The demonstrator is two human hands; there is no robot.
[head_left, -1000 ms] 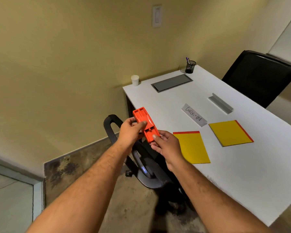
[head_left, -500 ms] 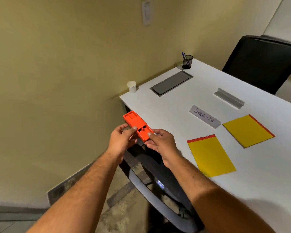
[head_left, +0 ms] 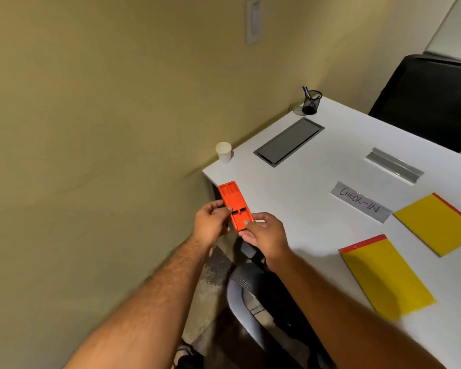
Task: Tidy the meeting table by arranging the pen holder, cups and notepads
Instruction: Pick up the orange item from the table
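Both hands hold a flat orange plastic piece (head_left: 233,203) in the air over the white table's (head_left: 298,182) near left corner. My left hand (head_left: 210,222) pinches its left side and my right hand (head_left: 265,234) grips its near end. A white paper cup (head_left: 223,152) stands at the table's far left corner by the wall. A black mesh pen holder (head_left: 311,102) with pens stands further along the wall. Two yellow notepads with red edges lie on the right: one near (head_left: 383,275), one further right (head_left: 437,222).
A grey recessed cable hatch (head_left: 289,141) sits between cup and pen holder. A grey "CHECK-IN" sign (head_left: 361,202) and a grey metal strip (head_left: 394,165) lie mid-table. A black chair (head_left: 431,99) stands behind the table, another chair (head_left: 250,302) below my arms.
The view has shifted, so the table now sits further right in frame. Both hands keep hold of the orange piece, now slightly lower and closer to the table's corner.
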